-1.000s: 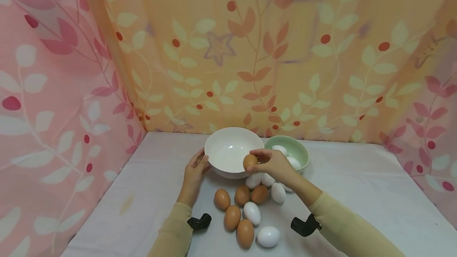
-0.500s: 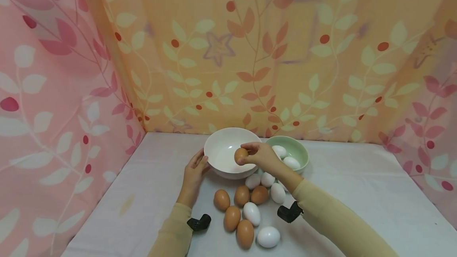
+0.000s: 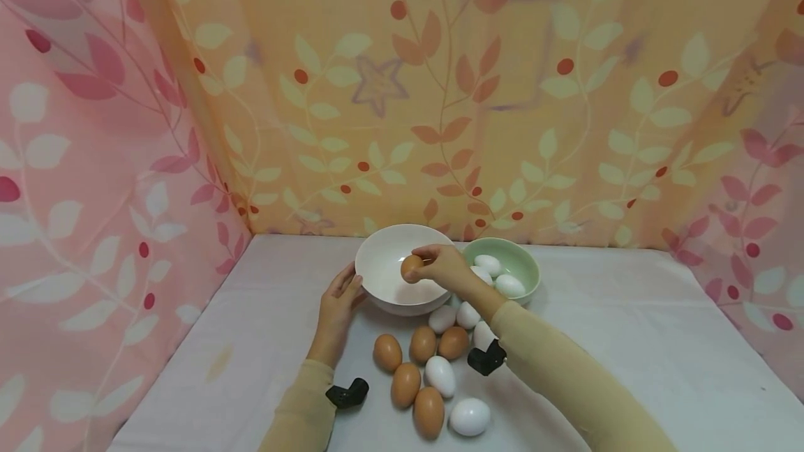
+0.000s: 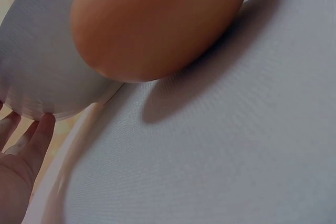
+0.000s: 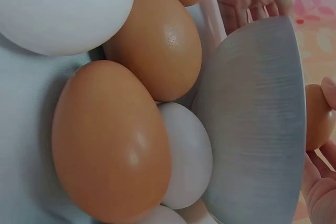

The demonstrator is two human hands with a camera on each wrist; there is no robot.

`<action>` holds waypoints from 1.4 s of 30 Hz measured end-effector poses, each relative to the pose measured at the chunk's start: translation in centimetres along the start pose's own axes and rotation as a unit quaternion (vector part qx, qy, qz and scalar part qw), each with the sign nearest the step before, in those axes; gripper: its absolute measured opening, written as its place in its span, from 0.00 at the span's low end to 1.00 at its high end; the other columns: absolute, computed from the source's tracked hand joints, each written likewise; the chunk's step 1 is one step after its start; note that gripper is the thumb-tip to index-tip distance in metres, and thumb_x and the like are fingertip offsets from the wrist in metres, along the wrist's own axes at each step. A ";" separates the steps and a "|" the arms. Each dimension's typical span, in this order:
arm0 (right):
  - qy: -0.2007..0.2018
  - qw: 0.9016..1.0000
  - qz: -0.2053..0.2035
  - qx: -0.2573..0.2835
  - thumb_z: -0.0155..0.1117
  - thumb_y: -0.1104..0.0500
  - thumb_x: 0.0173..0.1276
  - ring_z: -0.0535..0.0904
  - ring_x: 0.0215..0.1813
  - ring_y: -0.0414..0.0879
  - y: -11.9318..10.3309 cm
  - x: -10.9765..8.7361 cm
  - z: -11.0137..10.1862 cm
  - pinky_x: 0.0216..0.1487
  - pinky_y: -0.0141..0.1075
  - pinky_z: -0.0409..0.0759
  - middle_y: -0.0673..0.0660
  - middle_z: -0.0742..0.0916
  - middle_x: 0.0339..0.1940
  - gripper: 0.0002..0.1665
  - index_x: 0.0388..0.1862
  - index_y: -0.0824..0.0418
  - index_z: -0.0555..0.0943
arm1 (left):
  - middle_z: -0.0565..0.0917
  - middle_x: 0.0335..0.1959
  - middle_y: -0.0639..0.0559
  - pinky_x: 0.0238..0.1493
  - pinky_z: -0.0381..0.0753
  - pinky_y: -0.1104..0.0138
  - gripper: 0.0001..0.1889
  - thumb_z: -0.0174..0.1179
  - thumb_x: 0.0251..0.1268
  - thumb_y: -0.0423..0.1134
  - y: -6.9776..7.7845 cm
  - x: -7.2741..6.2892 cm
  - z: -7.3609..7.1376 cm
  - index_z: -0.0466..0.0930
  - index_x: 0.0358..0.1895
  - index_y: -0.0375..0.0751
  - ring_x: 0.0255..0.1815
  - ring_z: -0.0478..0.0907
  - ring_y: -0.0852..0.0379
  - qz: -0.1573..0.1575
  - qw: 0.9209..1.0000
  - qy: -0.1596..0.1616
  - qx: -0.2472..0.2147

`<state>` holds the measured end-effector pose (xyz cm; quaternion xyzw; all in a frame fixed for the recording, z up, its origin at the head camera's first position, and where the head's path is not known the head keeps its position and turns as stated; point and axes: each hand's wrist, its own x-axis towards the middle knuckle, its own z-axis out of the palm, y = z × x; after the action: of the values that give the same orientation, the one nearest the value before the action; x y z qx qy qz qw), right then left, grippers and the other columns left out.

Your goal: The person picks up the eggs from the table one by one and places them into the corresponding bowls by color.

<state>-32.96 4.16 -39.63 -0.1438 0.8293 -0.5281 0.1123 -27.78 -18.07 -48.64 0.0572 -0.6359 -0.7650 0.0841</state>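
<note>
A brown egg (image 3: 411, 268) is pinched between the thumb and fingers of my right hand (image 3: 447, 269), over the inside of a large white bowl (image 3: 380, 270). In the right wrist view that egg (image 5: 317, 121) shows just past the bowl's rim. My left hand (image 3: 334, 312) rests at the bowl's left side, its extended fingers (image 4: 43, 136) against the outer wall in the left wrist view. Several loose brown eggs (image 3: 405, 385) and white eggs (image 3: 440, 376) lie on the white cloth in front of the bowl.
A light green bowl (image 3: 530, 272) with several white eggs (image 3: 510, 286) inside stands right of the white bowl. Some loose eggs sit close under the right forearm. A patterned curtain (image 3: 377, 131) hangs behind the table and on both sides.
My right hand has moved left with the brown egg, from the white bowl's right rim to over its middle. The left hand keeps its place at the bowl's side.
</note>
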 end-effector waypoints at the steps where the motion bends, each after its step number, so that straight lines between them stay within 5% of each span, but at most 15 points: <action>1: 0.002 1.000 -0.002 -0.005 0.78 0.58 0.55 0.84 0.52 0.49 0.0 0.2 0.1 0.54 0.36 0.83 0.61 0.88 0.53 0.33 0.60 0.66 0.81 | 0.70 0.74 0.46 0.62 0.79 0.63 0.29 0.59 0.73 0.46 0.0 0.0 0.0 0.67 0.73 0.44 0.61 0.76 0.66 -0.002 1.000 0.000 -0.001; 10: 0.024 0.999 0.013 -0.041 0.80 0.57 0.51 0.85 0.47 0.44 0.7 2.5 1.1 0.50 0.34 0.83 0.58 0.90 0.47 0.32 0.56 0.63 0.84 | 0.70 0.73 0.44 0.57 0.81 0.70 0.28 0.58 0.74 0.44 0.0 0.0 -0.1 0.66 0.73 0.42 0.60 0.76 0.65 0.001 1.000 0.001 -0.003; 20: 0.000 0.995 0.020 -0.103 0.81 0.56 0.50 0.82 0.49 0.45 1.0 3.6 2.6 0.55 0.36 0.83 0.59 0.90 0.49 0.31 0.54 0.65 0.85 | 0.69 0.74 0.43 0.57 0.82 0.67 0.26 0.55 0.76 0.40 -0.1 -0.1 0.0 0.65 0.74 0.41 0.72 0.69 0.45 0.003 1.000 0.001 0.003; 27: -0.022 0.997 0.035 -0.072 0.81 0.62 0.50 0.82 0.40 0.41 1.0 4.0 3.1 0.44 0.31 0.86 0.62 0.89 0.49 0.30 0.53 0.68 0.84 | 0.69 0.74 0.44 0.59 0.81 0.66 0.27 0.55 0.76 0.41 0.1 -0.1 0.0 0.65 0.74 0.42 0.72 0.69 0.46 0.002 1.000 -0.001 0.000; 36: -0.036 0.992 0.030 -0.119 0.82 0.60 0.49 0.80 0.46 0.41 1.3 3.8 3.2 0.51 0.30 0.82 0.59 0.90 0.48 0.29 0.51 0.67 0.86 | 0.69 0.74 0.43 0.65 0.78 0.55 0.27 0.55 0.76 0.42 0.0 0.0 0.2 0.65 0.74 0.41 0.72 0.69 0.45 0.008 1.000 0.003 0.012; 42: -0.043 0.993 0.034 -0.108 0.82 0.61 0.50 0.80 0.41 0.40 1.4 3.9 3.4 0.43 0.27 0.82 0.60 0.90 0.48 0.28 0.51 0.68 0.85 | 0.70 0.73 0.41 0.59 0.82 0.62 0.26 0.55 0.75 0.40 0.0 0.0 0.2 0.66 0.73 0.40 0.71 0.71 0.44 0.010 1.000 0.013 0.015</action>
<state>-35.65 0.47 -42.47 -0.1496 0.8805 -0.4244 0.1491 -27.82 -17.91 -48.65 0.0625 -0.6463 -0.7540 0.0991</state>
